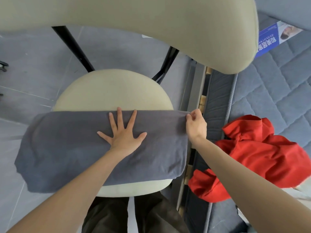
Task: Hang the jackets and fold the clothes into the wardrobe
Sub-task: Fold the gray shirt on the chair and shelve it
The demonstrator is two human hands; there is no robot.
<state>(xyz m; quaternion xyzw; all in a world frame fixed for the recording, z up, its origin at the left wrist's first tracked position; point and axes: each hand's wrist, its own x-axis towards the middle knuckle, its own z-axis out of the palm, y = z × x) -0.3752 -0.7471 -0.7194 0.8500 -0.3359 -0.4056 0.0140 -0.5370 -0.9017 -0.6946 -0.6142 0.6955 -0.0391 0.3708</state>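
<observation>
On a cream chair seat (114, 88), a grey garment (67, 148) lies folded into a wide band, its ends draping past both sides. A person's left hand (122, 132) presses flat on its middle, fingers spread and straight. Their right hand (196, 125) pinches the cloth's far right corner between thumb and fingers. Just right of the chair, a crumpled red garment (255, 155) spills over the edge of a quilted grey mattress (277, 91).

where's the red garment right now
In the head view the red garment lies crumpled at the right, on the edge of the grey quilted mattress, beside the chair seat that bears the grey cloth.
</observation>
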